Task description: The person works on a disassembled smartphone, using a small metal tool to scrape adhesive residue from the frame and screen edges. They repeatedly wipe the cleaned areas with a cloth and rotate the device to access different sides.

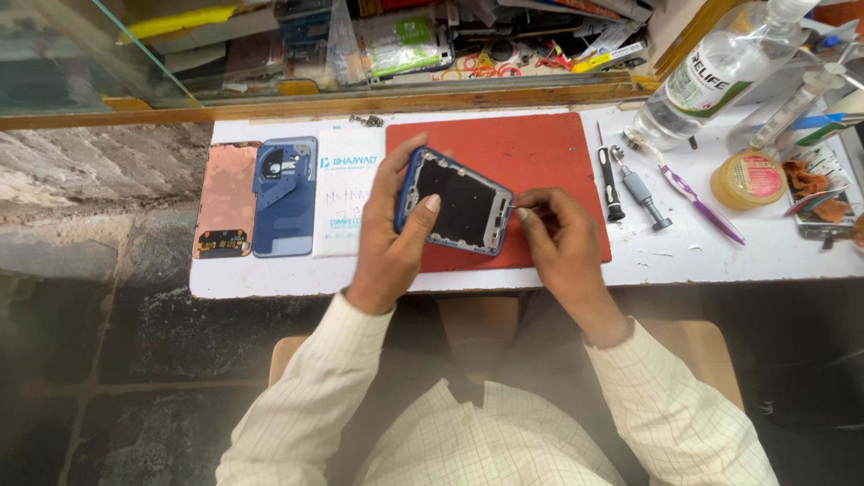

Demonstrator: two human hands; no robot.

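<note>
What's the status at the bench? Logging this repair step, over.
Left hand grips the opened phone over the red mat. Right hand pinches something tiny at its edge. Screwdrivers lie clear to the right.

Soft, even daylight is lighting a sharp centre, with blur low in the frame.

Light is falling brightly on the white counter (720, 252), nearly washing it out, while the red mat (531, 153) is keeping full colour. The hands are casting only faint, short shadows. The glass pane (135, 54) at top left is catching pale reflections, and the bottle (711, 76) is showing small glints. The shirt (468, 441) at the bottom is lying out of focus and hazy. The floor (108, 360) is staying dim. Straight edges are bowing slightly towards the corners.
</note>
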